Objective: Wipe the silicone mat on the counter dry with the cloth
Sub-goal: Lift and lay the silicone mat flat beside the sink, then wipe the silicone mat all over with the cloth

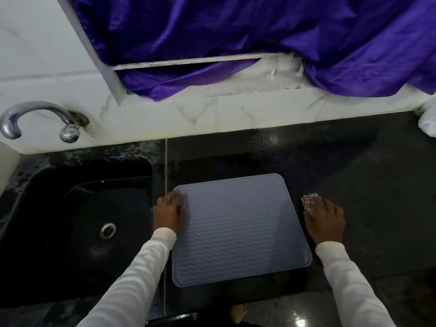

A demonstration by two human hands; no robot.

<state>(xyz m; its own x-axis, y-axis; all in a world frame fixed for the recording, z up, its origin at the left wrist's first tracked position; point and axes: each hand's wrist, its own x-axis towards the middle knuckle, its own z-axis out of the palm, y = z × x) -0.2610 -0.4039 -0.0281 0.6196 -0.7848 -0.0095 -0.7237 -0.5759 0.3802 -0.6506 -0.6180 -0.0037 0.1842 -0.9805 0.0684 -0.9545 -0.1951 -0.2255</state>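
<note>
Two white sleeves [132, 274] rise from the bottom edge of the frame toward a dark stone surface [354, 180]. Between them, at lower centre, lies the grey silicone mat [236, 227], flat, its wavy ridges dotted with small droplets. At the mat's left edge the left hand [168, 212] rests with fingers laid fairly straight on the mat's upper left corner, the palm partly over the seam in the surface. Just right of the mat, the right hand [324, 219] lies palm down on a bunched white cloth with dark stripes [310, 202], which sticks out past the fingertips; the cloth sits on the surface beside the mat, not on it, and whether the fingers pinch it I cannot tell. Left of the mat is a black sink [70, 208] with a metal drain [108, 230]. Farther back, a chrome tap [35, 119] juts from the white marble wall [212, 112], and purple fabric [259, 38] drapes across the top of the frame.
</note>
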